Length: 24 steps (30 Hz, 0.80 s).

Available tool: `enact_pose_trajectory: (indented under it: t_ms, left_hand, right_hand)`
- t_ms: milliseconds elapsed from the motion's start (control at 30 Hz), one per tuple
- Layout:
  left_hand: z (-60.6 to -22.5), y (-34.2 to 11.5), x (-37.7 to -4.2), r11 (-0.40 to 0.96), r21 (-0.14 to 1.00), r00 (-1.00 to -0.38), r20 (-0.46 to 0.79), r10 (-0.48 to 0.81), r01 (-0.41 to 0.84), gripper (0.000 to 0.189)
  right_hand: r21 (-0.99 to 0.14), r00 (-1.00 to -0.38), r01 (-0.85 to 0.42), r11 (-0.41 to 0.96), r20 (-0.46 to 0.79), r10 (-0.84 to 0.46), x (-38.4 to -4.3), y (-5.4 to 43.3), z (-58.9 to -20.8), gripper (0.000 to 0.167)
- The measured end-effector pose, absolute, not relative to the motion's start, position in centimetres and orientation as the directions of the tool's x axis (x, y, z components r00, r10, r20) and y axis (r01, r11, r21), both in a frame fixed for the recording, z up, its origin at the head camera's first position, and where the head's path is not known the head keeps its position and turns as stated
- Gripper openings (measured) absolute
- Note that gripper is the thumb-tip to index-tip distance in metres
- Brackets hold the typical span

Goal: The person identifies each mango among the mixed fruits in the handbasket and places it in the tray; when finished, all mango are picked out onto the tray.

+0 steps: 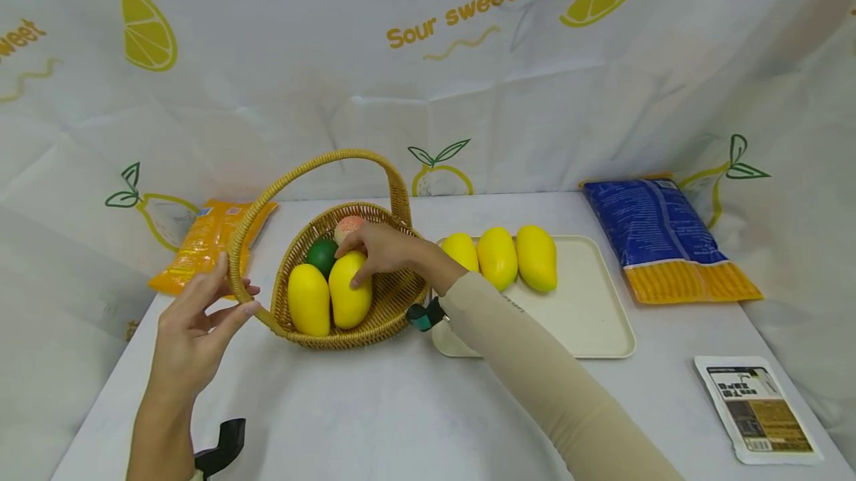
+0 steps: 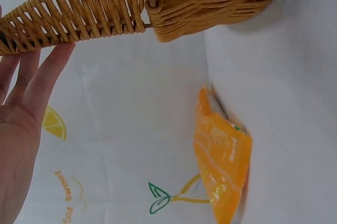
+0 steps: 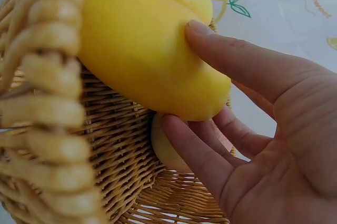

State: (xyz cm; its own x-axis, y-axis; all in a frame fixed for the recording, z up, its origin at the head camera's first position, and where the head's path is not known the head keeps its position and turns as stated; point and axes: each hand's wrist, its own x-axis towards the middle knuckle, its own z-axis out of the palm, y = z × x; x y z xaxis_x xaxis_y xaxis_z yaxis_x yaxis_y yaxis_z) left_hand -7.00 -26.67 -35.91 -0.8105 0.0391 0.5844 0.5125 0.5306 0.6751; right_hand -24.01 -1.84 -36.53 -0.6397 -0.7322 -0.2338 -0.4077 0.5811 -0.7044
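A wicker basket [image 1: 394,323] with a tall arched handle [image 1: 314,161] stands left of centre. My left hand [image 1: 190,340] holds the left side of the handle between thumb and fingers; in the left wrist view its fingertips [image 2: 58,58] touch the woven band. Reaching into the basket, my right hand [image 1: 388,249] grips a yellow mango [image 1: 350,294] near its upper end. The right wrist view shows the thumb on one side of this mango [image 3: 142,50] and fingers on the other. Another mango [image 1: 308,301], a dark green fruit [image 1: 321,255] and a pinkish peach-like fruit [image 1: 347,228] share the basket.
Right of the basket lies a cream tray [image 1: 582,325] with three mangoes [image 1: 537,258] along its back left. An orange packet [image 1: 200,247] is behind the left hand. A blue and orange bag [image 1: 658,232] and a small white pouch [image 1: 759,410] lie at the right.
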Motion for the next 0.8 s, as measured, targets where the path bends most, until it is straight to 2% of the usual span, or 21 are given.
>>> enact_pose_trajectory:
  t_ms: [233,500,800]
  left_hand:
    - [-35.89,-26.67,-6.98,0.511,0.701,-0.824,0.566,0.025,0.497,0.088]
    - [-35.91,-26.61,-6.94,0.518,0.685,-0.812,0.582,0.032,0.512,0.083]
    - [-35.96,-26.71,-6.97,0.500,0.693,-0.812,0.583,0.034,0.519,0.085]
  right_hand:
    - [-0.703,-0.617,-0.431,0.566,-0.228,-0.753,-23.76,-1.45,-36.52,0.051]
    - [-0.685,-0.610,-0.462,0.563,-0.215,-0.762,-23.58,-1.40,-36.42,0.052]
    - [-0.709,-0.609,-0.438,0.553,-0.219,-0.763,-23.33,-1.03,-36.65,0.053]
